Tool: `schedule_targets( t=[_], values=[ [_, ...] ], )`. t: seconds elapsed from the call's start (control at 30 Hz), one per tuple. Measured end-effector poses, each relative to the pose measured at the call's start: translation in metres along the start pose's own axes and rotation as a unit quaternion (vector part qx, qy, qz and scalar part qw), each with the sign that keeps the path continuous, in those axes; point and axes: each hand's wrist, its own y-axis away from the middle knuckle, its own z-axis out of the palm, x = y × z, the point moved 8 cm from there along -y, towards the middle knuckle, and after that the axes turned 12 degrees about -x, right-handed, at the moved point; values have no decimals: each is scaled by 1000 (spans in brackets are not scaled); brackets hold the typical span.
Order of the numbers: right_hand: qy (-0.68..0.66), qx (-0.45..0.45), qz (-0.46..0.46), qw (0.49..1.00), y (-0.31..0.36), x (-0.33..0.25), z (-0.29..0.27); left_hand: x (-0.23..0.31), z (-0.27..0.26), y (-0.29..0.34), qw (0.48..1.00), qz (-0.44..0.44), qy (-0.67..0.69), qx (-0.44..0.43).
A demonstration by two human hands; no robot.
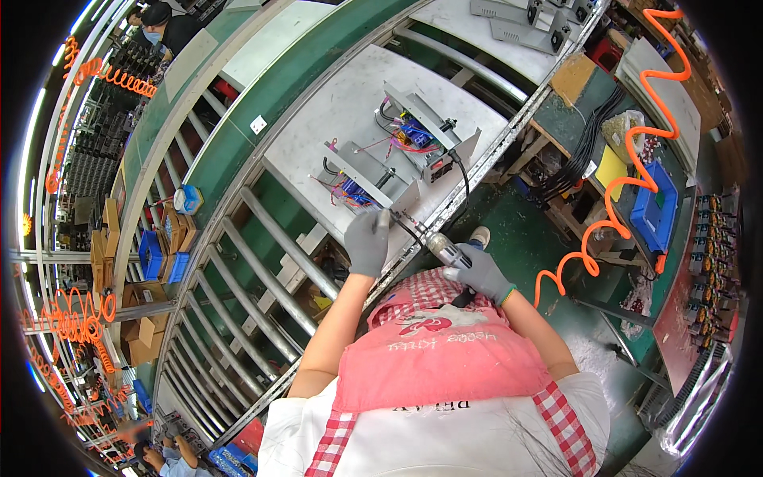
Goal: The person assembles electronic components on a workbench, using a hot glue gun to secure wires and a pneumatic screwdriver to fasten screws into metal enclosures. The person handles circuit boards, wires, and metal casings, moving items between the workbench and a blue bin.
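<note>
My right hand (482,275), in a grey glove, is wrapped round a silver power screwdriver (447,250). Its bit points up and left toward the nearer metal housing (364,171). My left hand (367,242), also gloved, has its fingers drawn together at the lower edge of that housing; what they pinch, if anything, is hidden. The open housing holds a blue component (354,191) with red and purple wires and a black cable. Just behind it stands a similar housing (433,119). Both rest on a white board (310,119).
Metal rollers (274,238) run beside the board, with a metal rail (509,135) along my side. An orange coiled hose (612,207) hangs at right, near a blue tray (656,203) and black cables (584,143). More metal parts (520,28) lie farther up the line.
</note>
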Motion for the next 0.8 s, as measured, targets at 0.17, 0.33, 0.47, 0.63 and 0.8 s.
schedule_targets(
  t=[0.17, 0.33, 0.47, 0.63, 0.8],
  values=[
    [11, 3, 5, 1000, -20, 1, -8, 14, 24, -30, 982, 125, -141, -30],
    [27, -18, 19, 999, -25, -2, -15, 10, 29, -35, 982, 134, -126, -37],
    [34, -19, 7, 999, -27, 0, -15, 9, 28, -37, 986, 138, -92, -32],
    [152, -3, 31, 988, -26, -14, -24, 7, 31, -39, 988, 122, -80, -47],
    [78, -17, 40, 996, -30, 0, -13, 6, 31, -39, 988, 124, -84, -44]
  ],
)
